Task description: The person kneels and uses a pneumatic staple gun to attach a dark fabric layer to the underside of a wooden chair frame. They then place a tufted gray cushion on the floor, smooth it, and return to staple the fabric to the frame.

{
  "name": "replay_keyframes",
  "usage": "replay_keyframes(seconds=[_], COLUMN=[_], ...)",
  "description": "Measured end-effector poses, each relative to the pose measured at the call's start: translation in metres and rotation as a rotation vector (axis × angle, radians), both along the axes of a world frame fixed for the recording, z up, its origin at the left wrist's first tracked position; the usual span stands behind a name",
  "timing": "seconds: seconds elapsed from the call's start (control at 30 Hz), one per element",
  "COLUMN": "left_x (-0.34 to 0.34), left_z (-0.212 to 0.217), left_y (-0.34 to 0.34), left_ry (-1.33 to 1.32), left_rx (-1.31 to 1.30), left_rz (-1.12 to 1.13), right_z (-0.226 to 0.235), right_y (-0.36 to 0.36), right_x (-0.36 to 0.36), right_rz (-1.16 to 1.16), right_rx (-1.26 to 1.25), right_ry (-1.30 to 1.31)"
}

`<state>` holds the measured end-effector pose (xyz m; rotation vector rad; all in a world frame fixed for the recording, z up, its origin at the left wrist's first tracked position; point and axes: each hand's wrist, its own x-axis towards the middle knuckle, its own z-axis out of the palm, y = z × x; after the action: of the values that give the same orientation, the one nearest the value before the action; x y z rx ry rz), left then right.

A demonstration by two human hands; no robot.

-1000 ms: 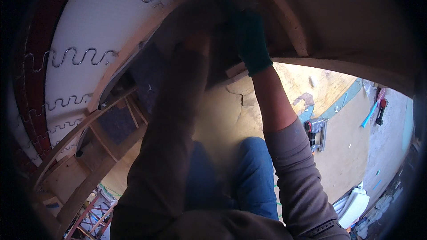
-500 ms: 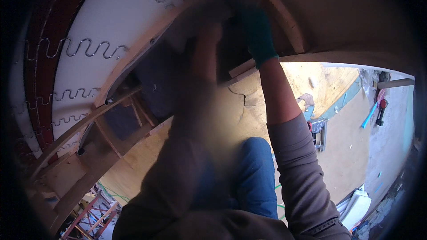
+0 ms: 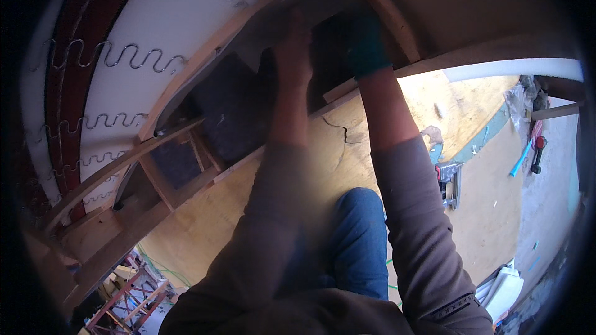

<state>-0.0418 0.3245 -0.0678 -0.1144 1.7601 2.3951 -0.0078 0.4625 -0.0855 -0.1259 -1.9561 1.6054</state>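
Curved wooden frame [image 3: 139, 231] spans upper and left view; both hands inside its dark hollow. Grey sheet [image 3: 264, 37], apparently piece being worked, sits in hollow at left hand [image 3: 297, 43]. Probably best: keep sheet flat, press gently, work partly by feel. Arms reach forward, nearly straight. Left hand bare; right hand [image 3: 367, 43] gloved, near wooden rib [image 3: 397, 25]. Fingers dim, blurred: cannot tell whether spread or pinching.

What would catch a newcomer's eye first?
Likely the zigzag metal springs across the white panel, upper left. Then the teal-gloved right hand in the dark hollow, top centre, near a wooden rib. At right, a red-and-black tool lies on tan board.
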Motion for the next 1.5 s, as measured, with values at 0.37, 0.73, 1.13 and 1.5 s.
replay_keyframes(seconds=[0.37, 0.73, 1.13, 1.5], left_x=[-0.013, 0.022, 0.257, 0.245], left_z=[-0.040, 0.028, 0.168, 0.402], left_y=[-0.007, -0.024, -0.324, -0.427], left_ry=[0.136, -0.010, -0.021, 0.771], left_rx=[-0.095, -0.035, -0.845, -0.975], left_rz=[-0.075, -0.279, -0.439, 0.818], right_z=[-0.037, 0.004, -0.050, 0.237], right_y=[0.003, -0.034, -0.030, 0.000], right_x=[-0.022, 0.072, 0.498, 0.283], right_rz=[0.041, -0.010, -0.483, -0.210], right_rx=[-0.589, 0.035, -0.251, -0.183], right_ry=[0.077, -0.170, -0.722, 0.175])
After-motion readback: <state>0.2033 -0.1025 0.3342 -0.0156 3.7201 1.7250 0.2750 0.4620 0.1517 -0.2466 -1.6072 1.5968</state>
